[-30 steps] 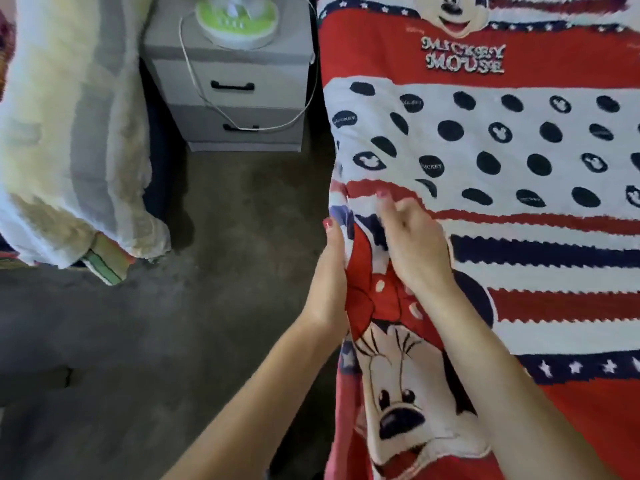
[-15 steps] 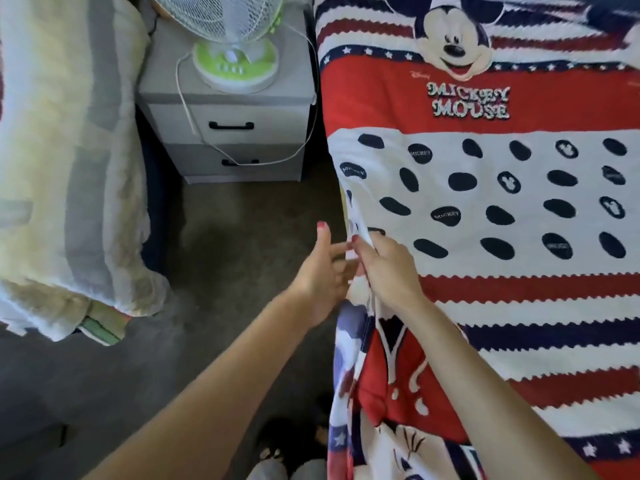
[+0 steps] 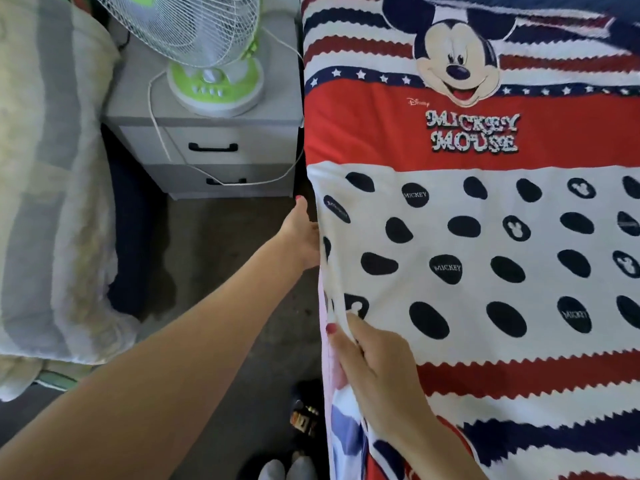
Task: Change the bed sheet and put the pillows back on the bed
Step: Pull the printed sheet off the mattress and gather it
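Now both hands hold the red, white and navy cartoon-mouse bed sheet (image 3: pixel 485 237) edge: left hand (image 3: pixel 303 233) fingers hidden, grip unclear; right hand (image 3: pixel 374 368) pinching.

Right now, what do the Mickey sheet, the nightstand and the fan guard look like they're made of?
Mickey sheet: soft woven fabric, matte, printed; it creases where the right hand holds its edge.
Nightstand: probably painted or laminated board, smooth pale grey, with dark handles.
Fan guard: thin white wire grille, likely coated metal.
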